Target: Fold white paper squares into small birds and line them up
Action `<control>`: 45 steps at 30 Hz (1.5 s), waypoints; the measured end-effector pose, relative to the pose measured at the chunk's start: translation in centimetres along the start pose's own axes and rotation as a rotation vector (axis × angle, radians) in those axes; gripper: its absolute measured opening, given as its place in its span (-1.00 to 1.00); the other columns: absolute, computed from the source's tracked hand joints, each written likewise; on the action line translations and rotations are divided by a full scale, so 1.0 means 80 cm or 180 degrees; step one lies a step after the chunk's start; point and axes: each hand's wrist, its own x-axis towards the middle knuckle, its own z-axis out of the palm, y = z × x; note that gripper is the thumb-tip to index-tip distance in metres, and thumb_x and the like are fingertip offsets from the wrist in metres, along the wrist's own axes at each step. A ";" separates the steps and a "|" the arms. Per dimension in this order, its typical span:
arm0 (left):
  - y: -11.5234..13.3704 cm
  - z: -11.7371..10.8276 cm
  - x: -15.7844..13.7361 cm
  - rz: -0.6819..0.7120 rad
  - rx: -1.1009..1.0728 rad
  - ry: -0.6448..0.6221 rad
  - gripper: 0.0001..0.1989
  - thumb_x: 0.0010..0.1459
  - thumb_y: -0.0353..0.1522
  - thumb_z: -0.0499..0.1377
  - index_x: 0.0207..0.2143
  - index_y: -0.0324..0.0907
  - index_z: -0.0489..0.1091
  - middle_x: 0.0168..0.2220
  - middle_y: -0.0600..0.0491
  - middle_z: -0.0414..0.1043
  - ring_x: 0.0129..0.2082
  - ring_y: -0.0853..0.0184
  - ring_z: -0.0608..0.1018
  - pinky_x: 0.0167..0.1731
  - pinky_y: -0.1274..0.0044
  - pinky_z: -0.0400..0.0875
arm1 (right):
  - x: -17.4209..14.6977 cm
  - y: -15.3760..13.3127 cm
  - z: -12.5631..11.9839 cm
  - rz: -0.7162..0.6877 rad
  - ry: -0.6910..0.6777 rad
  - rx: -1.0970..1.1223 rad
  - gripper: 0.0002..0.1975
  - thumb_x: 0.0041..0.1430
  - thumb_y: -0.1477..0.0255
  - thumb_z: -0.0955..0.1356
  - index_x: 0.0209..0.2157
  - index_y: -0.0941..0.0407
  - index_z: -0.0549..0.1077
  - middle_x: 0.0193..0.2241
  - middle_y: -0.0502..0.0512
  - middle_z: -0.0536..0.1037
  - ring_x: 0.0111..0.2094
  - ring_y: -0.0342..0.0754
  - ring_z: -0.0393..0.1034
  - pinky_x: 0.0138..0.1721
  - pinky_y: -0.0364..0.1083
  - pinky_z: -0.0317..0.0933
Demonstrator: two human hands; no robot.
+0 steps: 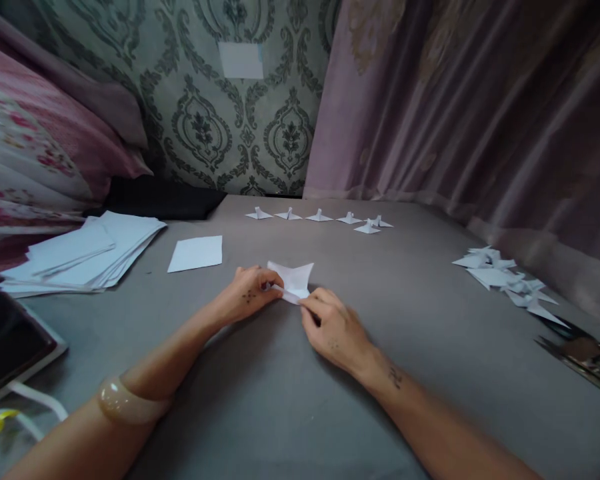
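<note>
A partly folded sheet of white paper (296, 275) is held just above the grey table, its near edge turned up and its far corners pointing away from me. My left hand (253, 288) is closed on the paper's near left edge, thumb and fingers pinching it. At the near right corner my right hand (333, 323) pinches the same paper between thumb and forefinger. The fingers partly cover the fold. Behind the left hand lies a flat white paper square (196, 254).
Several folded paper birds (319, 215) stand along the table's (280, 413) far side. More folded paper pieces (510, 277) are heaped at the right, near scissors-like dark tools (580, 360). A stack of white sheets (90, 253) and a tablet-like device (13, 343) with white cable lie left.
</note>
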 end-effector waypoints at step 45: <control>0.026 0.046 -0.011 0.0321 0.0202 -0.0032 -0.81 0.22 -0.36 0.06 -0.35 -0.14 0.47 -0.30 0.01 0.43 -0.26 0.28 0.47 -0.25 0.50 0.33 | -0.003 0.034 -0.028 -0.0326 -0.0344 -0.0368 -0.81 0.25 0.45 0.29 -0.36 0.09 0.55 -0.34 0.08 0.49 -0.20 -0.04 0.30 -0.07 -0.01 0.08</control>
